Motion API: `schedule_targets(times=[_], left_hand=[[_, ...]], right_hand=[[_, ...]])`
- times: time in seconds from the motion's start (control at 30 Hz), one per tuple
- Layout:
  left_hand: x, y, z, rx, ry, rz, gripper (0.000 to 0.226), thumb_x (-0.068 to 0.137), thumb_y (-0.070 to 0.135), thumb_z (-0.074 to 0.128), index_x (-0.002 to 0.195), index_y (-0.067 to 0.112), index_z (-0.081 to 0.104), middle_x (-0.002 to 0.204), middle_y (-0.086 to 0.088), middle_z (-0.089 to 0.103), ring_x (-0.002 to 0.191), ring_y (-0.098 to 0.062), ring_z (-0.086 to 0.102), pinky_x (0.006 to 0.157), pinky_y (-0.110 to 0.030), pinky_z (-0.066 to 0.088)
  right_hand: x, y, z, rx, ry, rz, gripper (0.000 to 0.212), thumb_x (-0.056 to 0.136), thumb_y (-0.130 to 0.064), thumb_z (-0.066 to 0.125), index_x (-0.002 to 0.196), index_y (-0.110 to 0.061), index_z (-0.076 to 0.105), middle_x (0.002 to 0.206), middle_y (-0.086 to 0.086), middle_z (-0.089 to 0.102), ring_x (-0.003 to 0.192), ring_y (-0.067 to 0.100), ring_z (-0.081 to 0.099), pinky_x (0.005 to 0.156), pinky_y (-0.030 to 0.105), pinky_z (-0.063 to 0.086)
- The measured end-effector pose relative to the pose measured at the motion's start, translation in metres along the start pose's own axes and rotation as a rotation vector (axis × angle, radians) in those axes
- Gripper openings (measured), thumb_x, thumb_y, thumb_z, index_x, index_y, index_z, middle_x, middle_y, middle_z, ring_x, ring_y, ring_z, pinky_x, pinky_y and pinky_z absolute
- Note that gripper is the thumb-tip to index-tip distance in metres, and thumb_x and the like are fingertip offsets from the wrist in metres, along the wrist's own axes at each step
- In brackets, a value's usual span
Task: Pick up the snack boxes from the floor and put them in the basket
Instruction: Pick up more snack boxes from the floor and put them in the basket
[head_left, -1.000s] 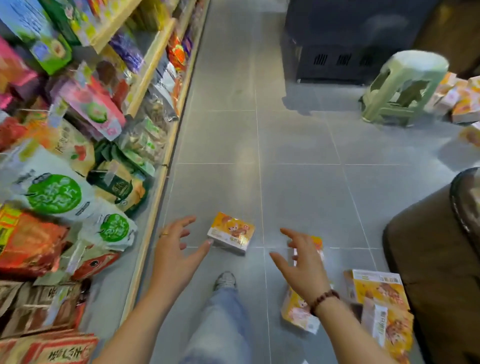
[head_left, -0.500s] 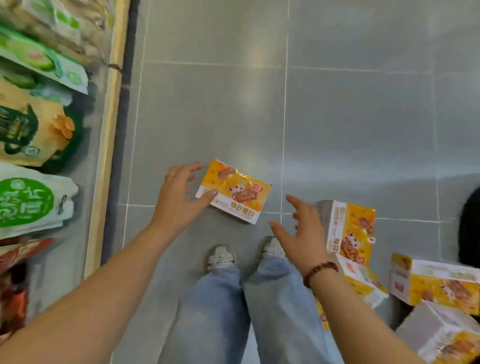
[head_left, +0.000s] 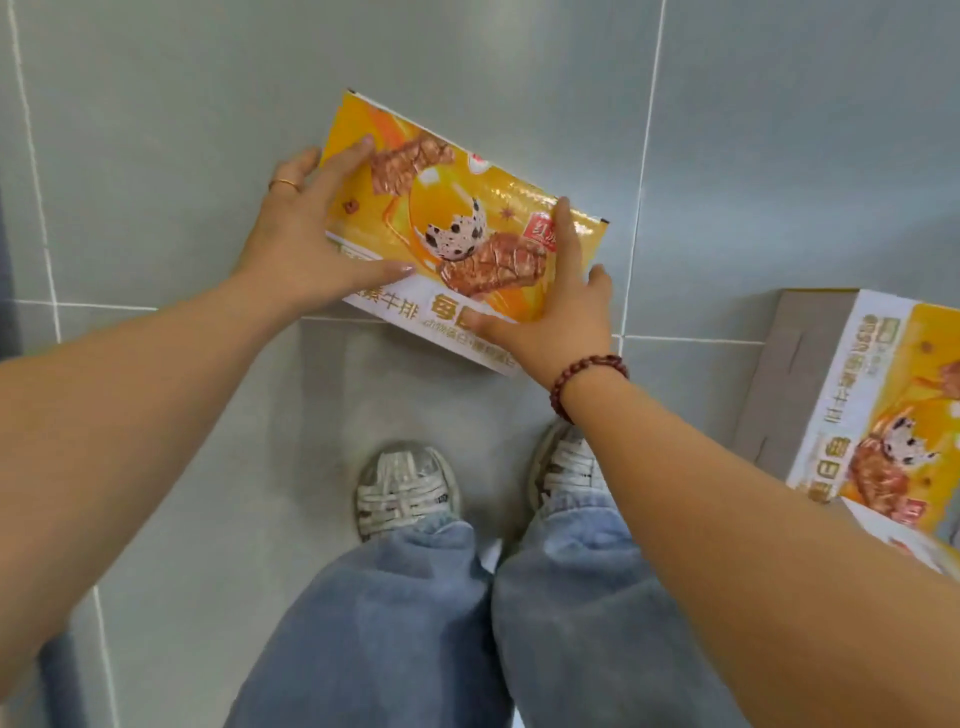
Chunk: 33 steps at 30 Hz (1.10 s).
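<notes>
A yellow snack box with a cartoon egg and meat pictures lies flat on the grey tiled floor just ahead of my shoes. My left hand grips its left end: thumb and forefinger on the top face, the other fingers over the left edge. My right hand, with a bead bracelet at the wrist, rests flat on the box's right part, fingers straight and thumb on the white near strip. A second snack box of the same kind lies at the right edge. No basket is in view.
My two feet in white laced shoes and blue jeans stand directly below the box. Grey floor tiles with pale grout lines fill the remaining view. The second box partly runs out of frame on the right.
The view has dropped close to the floor. Both hands, open above the floor before, have come down onto the yellow box; the left now grips its end. The shelves have left the view.
</notes>
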<state>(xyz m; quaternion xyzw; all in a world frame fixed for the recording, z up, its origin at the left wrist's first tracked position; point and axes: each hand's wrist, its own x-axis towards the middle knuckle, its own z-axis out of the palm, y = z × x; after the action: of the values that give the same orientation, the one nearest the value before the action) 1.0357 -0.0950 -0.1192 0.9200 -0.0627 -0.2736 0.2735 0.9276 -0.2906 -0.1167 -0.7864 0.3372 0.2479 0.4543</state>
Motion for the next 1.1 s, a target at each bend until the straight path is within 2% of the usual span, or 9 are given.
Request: schedule_targets(times=[0.07,0.13,0.33,0.43,0.57,0.6,0.8,0.97,1.1], left_hand=[[0.0,-0.005,0.006,-0.021,0.013,0.019,0.104,0.058,0.036,0.085,0.142,0.043,0.024,0.142,-0.007,0.028,0.115,0.0,0.031,0.097,-0.011,0.021],[-0.001,-0.005,0.009,-0.027,0.028,0.028,0.105,0.058,0.037,0.085,0.143,0.043,0.022,0.14,-0.006,0.032,0.11,0.0,0.031,0.094,-0.011,0.023],[-0.015,0.011,-0.006,-0.003,0.005,0.007,0.108,0.055,0.041,0.085,0.143,0.042,0.023,0.137,-0.007,0.037,0.124,-0.015,0.038,0.093,-0.012,0.022],[-0.039,0.034,-0.037,-0.057,0.047,0.007,0.108,0.055,0.04,0.085,0.143,0.043,0.023,0.136,-0.006,0.039,0.12,-0.01,0.038,0.093,-0.01,0.023],[-0.082,0.084,-0.103,-0.167,0.143,-0.014,0.108,0.054,0.035,0.087,0.143,0.037,0.027,0.135,-0.008,0.04,0.104,0.005,0.032,0.085,0.008,0.016],[-0.097,0.097,-0.123,-0.188,0.167,-0.024,0.109,0.053,0.034,0.088,0.144,0.036,0.027,0.135,-0.009,0.039,0.104,0.004,0.033,0.085,0.007,0.017],[-0.191,0.188,-0.271,-0.248,0.3,-0.034,0.111,0.054,0.039,0.087,0.144,0.038,0.024,0.135,-0.007,0.037,0.121,-0.015,0.042,0.096,-0.017,0.029],[-0.291,0.254,-0.394,-0.246,0.422,-0.026,0.113,0.053,0.042,0.086,0.144,0.042,0.019,0.128,-0.008,0.034,0.113,-0.011,0.039,0.092,-0.014,0.026],[-0.36,0.28,-0.461,-0.269,0.543,0.0,0.116,0.049,0.041,0.088,0.142,0.047,0.02,0.118,-0.001,0.032,0.103,-0.008,0.038,0.092,-0.017,0.029]], right_hand=[[0.001,0.007,0.008,0.069,0.034,-0.04,0.121,0.062,-0.037,0.085,0.143,-0.05,-0.005,0.141,0.012,0.028,0.121,0.027,0.048,0.087,0.027,0.04],[0.003,0.01,0.011,0.108,0.056,-0.063,0.122,0.062,-0.033,0.085,0.143,-0.048,-0.004,0.133,0.009,0.035,0.117,0.024,0.05,0.083,0.024,0.037],[-0.014,-0.006,-0.015,0.066,0.04,-0.061,0.123,0.058,-0.031,0.088,0.143,-0.049,0.0,0.13,0.007,0.041,0.116,0.026,0.05,0.095,0.036,0.043],[-0.039,-0.039,-0.046,-0.017,0.02,-0.077,0.123,0.059,-0.034,0.087,0.143,-0.049,-0.001,0.13,0.008,0.039,0.118,0.026,0.048,0.095,0.037,0.043],[-0.085,-0.112,-0.104,-0.137,-0.017,-0.172,0.12,0.062,-0.035,0.085,0.143,-0.049,-0.003,0.132,0.009,0.038,0.119,0.03,0.048,0.094,0.04,0.044],[-0.101,-0.133,-0.118,-0.164,-0.026,-0.194,0.12,0.062,-0.034,0.085,0.143,-0.049,-0.003,0.132,0.01,0.038,0.119,0.031,0.048,0.094,0.04,0.043],[-0.226,-0.272,-0.203,-0.257,-0.028,-0.35,0.119,0.063,-0.034,0.084,0.144,-0.049,-0.002,0.129,0.009,0.038,0.114,0.03,0.05,0.092,0.041,0.044],[-0.352,-0.369,-0.258,-0.301,0.008,-0.528,0.118,0.063,-0.035,0.084,0.142,-0.052,-0.002,0.131,0.007,0.039,0.116,0.028,0.049,0.093,0.039,0.044],[-0.431,-0.417,-0.281,-0.294,0.028,-0.666,0.119,0.061,-0.034,0.085,0.14,-0.055,-0.001,0.135,0.005,0.037,0.121,0.025,0.046,0.097,0.036,0.041]])
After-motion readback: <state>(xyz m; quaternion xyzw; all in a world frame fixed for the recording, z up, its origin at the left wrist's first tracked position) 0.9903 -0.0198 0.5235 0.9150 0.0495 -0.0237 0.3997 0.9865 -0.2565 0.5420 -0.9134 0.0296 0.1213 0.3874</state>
